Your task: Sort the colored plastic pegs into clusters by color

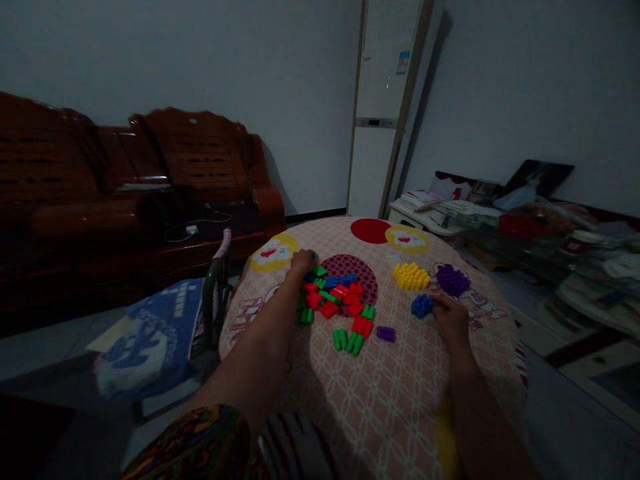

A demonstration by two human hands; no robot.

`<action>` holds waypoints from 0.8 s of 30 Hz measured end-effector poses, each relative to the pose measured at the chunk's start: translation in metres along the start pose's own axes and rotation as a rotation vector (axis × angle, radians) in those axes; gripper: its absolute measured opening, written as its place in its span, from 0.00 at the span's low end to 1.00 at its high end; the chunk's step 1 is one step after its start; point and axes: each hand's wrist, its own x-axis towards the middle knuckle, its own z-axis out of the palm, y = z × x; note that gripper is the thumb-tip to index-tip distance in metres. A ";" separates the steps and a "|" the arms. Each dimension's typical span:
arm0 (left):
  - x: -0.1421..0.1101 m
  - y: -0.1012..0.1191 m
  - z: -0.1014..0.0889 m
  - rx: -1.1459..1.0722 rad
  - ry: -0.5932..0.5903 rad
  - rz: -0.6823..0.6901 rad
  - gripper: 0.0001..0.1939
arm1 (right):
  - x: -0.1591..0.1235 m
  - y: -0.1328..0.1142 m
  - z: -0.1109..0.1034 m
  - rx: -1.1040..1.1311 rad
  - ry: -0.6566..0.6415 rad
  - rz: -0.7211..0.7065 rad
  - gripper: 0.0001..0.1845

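Observation:
A loose heap of red, green and blue plastic blocks [336, 299] lies in the middle of a round table covered by a patterned cloth [395, 400]. My left hand [303, 261] reaches to the far left edge of this heap, fingers curled down onto the blocks; what it grips is hidden. My right hand [449, 317] rests on the cloth with its fingertips against a small cluster of blue blocks [421, 305]. Behind it sit a yellow cluster [411, 276] and a purple cluster [453, 279]. A single purple block [385, 333] lies near the heap.
A chair with a blue towel [150, 333] stands left of the table. A dark wooden sofa [125, 193] fills the left side. A tall white air conditioner [383, 113] stands in the corner. A low glass table with papers and clutter [525, 227] runs along the right.

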 end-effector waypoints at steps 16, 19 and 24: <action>-0.050 0.125 0.032 -0.911 -0.263 0.313 0.24 | -0.004 -0.011 -0.002 0.126 0.094 0.093 0.19; -0.079 0.155 0.055 -1.174 -0.383 0.248 0.19 | -0.008 -0.022 -0.006 0.164 0.179 0.135 0.20; -0.109 0.181 0.073 -1.271 -0.377 0.226 0.15 | -0.019 -0.050 -0.015 0.323 0.058 0.066 0.20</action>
